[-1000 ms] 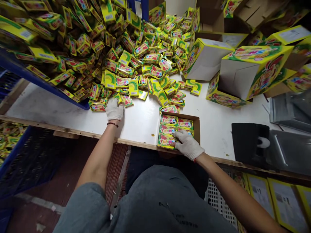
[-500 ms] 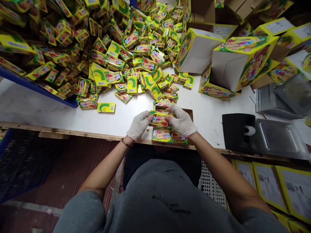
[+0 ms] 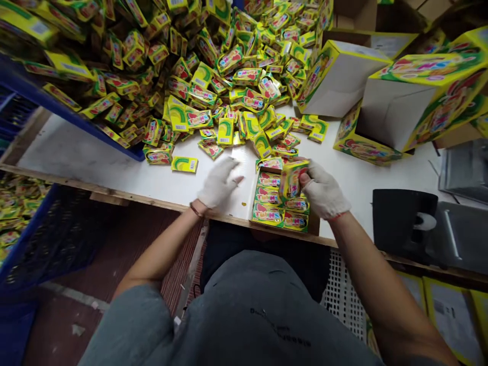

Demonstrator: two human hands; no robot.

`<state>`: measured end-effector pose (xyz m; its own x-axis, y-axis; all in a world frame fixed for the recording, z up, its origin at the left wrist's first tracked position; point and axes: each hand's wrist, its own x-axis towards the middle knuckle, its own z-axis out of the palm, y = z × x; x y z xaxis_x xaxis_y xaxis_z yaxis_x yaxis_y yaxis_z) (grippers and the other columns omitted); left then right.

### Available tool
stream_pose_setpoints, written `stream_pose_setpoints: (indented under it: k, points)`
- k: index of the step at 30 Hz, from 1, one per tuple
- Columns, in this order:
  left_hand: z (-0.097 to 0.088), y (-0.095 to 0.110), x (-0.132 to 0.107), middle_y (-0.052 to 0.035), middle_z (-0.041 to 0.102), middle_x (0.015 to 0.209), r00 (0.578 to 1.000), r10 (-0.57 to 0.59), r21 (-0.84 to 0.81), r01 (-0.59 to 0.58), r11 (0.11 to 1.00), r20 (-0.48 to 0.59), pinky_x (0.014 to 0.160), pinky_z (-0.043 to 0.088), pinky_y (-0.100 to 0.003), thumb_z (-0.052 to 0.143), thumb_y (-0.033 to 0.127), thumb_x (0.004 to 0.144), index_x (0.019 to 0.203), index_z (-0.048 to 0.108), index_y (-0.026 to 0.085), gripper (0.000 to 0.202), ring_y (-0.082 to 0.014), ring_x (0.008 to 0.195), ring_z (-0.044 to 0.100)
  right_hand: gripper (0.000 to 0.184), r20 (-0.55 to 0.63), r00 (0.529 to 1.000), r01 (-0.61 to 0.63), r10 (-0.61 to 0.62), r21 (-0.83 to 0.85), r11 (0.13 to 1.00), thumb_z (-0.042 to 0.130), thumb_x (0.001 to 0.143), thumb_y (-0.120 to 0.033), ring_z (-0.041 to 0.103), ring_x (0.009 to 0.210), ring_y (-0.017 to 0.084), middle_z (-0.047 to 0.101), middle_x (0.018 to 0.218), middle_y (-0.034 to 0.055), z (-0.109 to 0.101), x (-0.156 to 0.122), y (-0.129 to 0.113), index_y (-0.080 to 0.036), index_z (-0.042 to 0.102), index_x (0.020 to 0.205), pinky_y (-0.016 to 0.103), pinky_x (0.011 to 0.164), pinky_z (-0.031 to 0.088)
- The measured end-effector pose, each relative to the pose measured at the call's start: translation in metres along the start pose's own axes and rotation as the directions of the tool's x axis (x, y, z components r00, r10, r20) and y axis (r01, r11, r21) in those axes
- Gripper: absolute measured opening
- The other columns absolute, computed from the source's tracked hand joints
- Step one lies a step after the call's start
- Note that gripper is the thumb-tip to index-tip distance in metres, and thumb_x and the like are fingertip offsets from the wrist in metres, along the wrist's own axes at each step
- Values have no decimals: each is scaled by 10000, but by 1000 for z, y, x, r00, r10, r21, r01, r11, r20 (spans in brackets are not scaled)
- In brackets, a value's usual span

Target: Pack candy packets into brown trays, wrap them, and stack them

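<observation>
Both my hands wear white knit gloves. My right hand [image 3: 324, 190] grips a small yellow candy box [image 3: 290, 179] and holds it tilted above a brown cardboard tray [image 3: 313, 223] at the table's front edge. Rows of the same small boxes [image 3: 272, 206] fill the tray. My left hand [image 3: 220, 182] hovers just left of the tray, blurred, with its fingers spread and nothing in it. A single flat yellow box [image 3: 184, 164] lies on the white table [image 3: 95, 160] to the left of that hand.
A big heap of small yellow boxes [image 3: 213, 66] spills from a blue crate [image 3: 76, 119] across the back. Large open yellow cartons [image 3: 412, 107] stand at the right. A black block [image 3: 402, 218] and a metal machine [image 3: 457, 234] sit at the right edge.
My hands held one small box together over the tray half a second ago. Now the left hand has let go and drawn left, and the right hand alone holds the box.
</observation>
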<state>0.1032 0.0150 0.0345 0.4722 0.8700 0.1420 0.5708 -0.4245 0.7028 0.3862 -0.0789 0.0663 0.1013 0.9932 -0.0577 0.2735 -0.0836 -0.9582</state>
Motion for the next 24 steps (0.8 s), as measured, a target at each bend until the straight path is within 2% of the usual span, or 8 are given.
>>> stream_pose_setpoints:
  k: [2,4,6,11,15,18,21,24]
  points:
    - [-34,-39,9,-154,567,1496,990,-135,324,142,935,-43,1238,386,-512,713,255,822,1315,617,153,513,-324,1426,490,428,55,998,-17,31,-233,972,625,917,-389,616,1318,301,708,1351,74,-7,10,0,-245,683,1317,504,1190,444]
    - [-62,-72,16,-204,619,1350,977,-198,375,213,902,-80,1191,356,-657,664,272,853,1258,627,123,434,-420,1408,474,359,136,982,-71,133,-387,919,657,879,-297,667,1203,289,752,1225,69,0,19,2,-233,727,1225,465,1118,495]
    - [-77,-95,20,-156,669,1108,962,-262,368,274,889,-82,1119,404,-652,693,398,853,1090,663,184,320,-434,1309,554,244,212,948,-116,237,-462,879,682,872,-271,698,959,243,760,1012,51,15,26,8,-220,740,1103,400,936,562]
    - [-55,-107,7,-61,588,821,943,-290,199,319,927,-160,992,461,-559,846,507,704,892,645,193,417,-374,1041,630,170,161,987,70,15,-507,859,757,838,-263,589,859,184,658,912,47,52,30,28,-193,649,726,320,813,502]
    - [-13,-75,-3,-54,650,837,935,-297,-15,300,954,-196,856,520,-414,737,574,805,957,674,191,417,-253,888,620,90,124,982,186,-142,-510,840,710,864,-280,600,929,229,655,958,77,50,20,32,-199,694,826,383,884,514]
    - [6,-28,-2,-50,704,823,913,-403,-511,375,773,61,708,538,-334,683,646,841,1066,714,168,530,-191,750,641,258,80,954,293,-289,-451,843,667,869,-269,618,1113,292,678,1137,119,41,14,17,-204,720,1113,476,1012,513]
    - [12,27,7,-87,770,1000,915,-239,-678,401,616,324,791,582,-341,836,578,737,1151,729,161,597,-222,890,721,404,176,912,408,-370,-330,851,640,868,-290,595,1266,308,664,1307,106,36,12,-5,-250,684,1268,519,1110,486]
    - [16,59,21,-111,769,1107,908,-52,-743,373,556,417,889,592,-395,874,581,701,1189,720,169,657,-278,1016,730,361,250,905,400,-345,-223,889,593,868,-296,641,1207,290,703,1243,78,29,11,-18,-261,692,1214,518,1110,499]
